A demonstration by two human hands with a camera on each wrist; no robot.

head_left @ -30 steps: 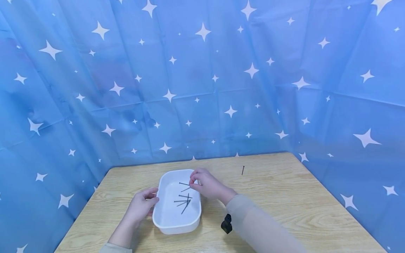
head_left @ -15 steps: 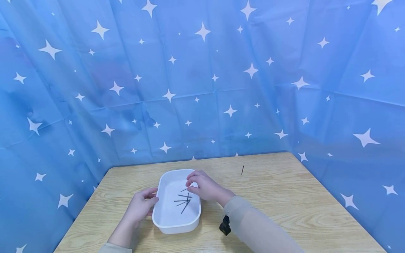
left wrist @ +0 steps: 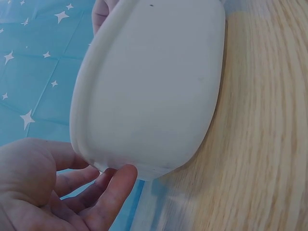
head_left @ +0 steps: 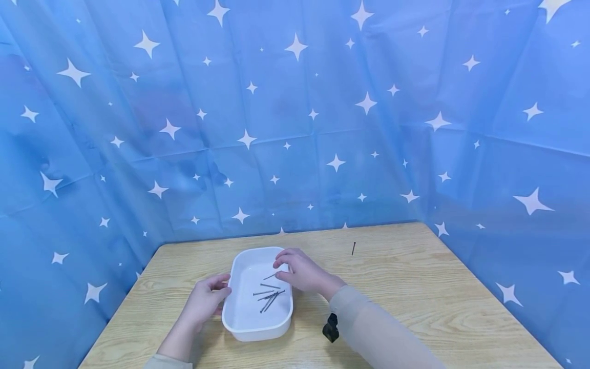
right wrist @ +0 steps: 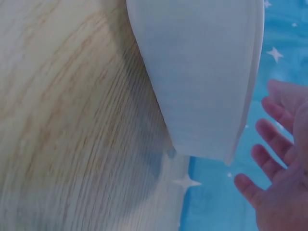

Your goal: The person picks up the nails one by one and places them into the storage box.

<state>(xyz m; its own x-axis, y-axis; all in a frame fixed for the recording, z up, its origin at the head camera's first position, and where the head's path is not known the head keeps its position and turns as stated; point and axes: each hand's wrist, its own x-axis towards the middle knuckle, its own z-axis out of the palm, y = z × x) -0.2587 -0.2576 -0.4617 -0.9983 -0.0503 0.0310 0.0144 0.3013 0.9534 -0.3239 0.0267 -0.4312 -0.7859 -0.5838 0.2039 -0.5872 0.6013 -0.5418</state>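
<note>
In the head view a white tray stands on the wooden table, with several dark nails lying crosswise in it. My left hand holds its left side; in the left wrist view, the fingertips rest against the outer wall. Over the right rim is my right hand, thumb and forefinger apart and no nail visible between them. A short dark nail shows just beside the thumb tip. The right wrist view shows loosely spread fingers next to the tray wall.
A single nail lies on the table toward the back right. A black object sits by the right sleeve. A blue curtain with white stars hangs behind the table.
The nail at my right fingertips a second ago is no longer there. The pile in the tray has shifted and spread. Right thumb and forefinger have parted; the left hand is unmoved.
</note>
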